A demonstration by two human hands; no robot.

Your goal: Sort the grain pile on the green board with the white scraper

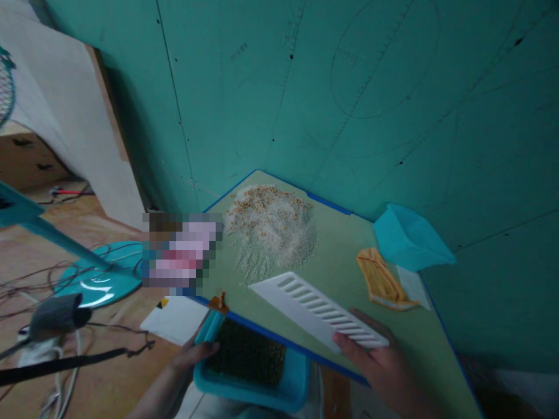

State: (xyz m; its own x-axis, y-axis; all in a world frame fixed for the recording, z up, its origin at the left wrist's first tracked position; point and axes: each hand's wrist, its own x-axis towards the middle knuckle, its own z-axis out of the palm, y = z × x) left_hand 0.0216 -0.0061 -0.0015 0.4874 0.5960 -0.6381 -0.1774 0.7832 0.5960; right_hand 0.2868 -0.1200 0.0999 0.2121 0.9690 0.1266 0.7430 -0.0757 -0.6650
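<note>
My right hand is closed on one end of a white slotted plastic scraper, which lies flat on a pale green board with a blue rim. The scraper's far end points at a heap of white grain mixed with yellowish seeds at the board's far corner. My left hand grips the left edge of a teal tray that holds dark green seeds. The tray sits just under the board's near edge.
A teal bag and a crumpled orange wrapper lie on the board's right side. A teal wall stands behind. On the floor at left are a fan base, cables and a white sheet.
</note>
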